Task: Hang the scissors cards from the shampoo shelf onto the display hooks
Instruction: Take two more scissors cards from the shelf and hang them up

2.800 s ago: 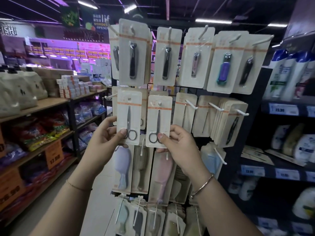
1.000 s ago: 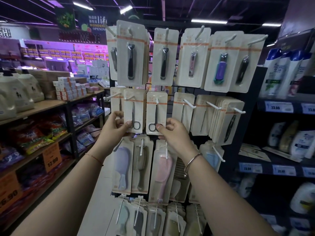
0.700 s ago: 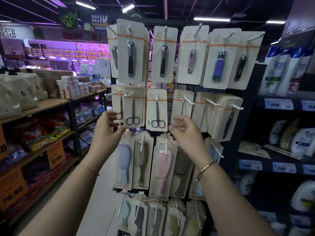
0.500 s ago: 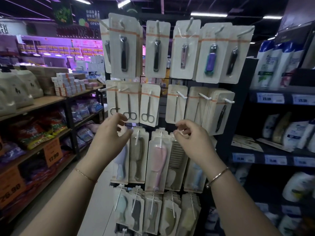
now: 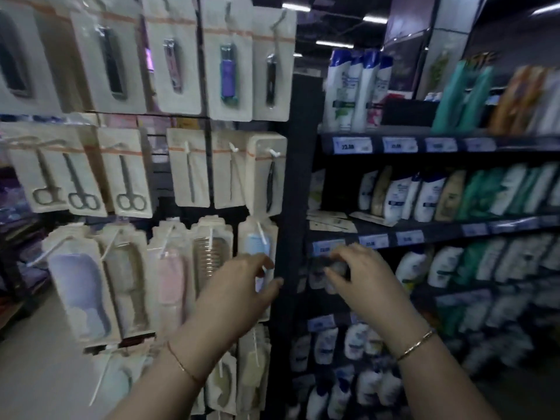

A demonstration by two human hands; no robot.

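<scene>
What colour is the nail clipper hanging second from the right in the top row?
Purple, with a teal end: the nail clipper, seen in the head view.

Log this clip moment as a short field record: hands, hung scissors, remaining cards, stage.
left hand: empty, open, in front of the rack
right hand: empty, fingers curled, near the shelf edge
scissors cards on hooks: three visible, middle row
cards on shampoo shelf: flat cards lying there, contents too blurred to tell
stage: reaching toward the shelf, nothing gripped
</scene>
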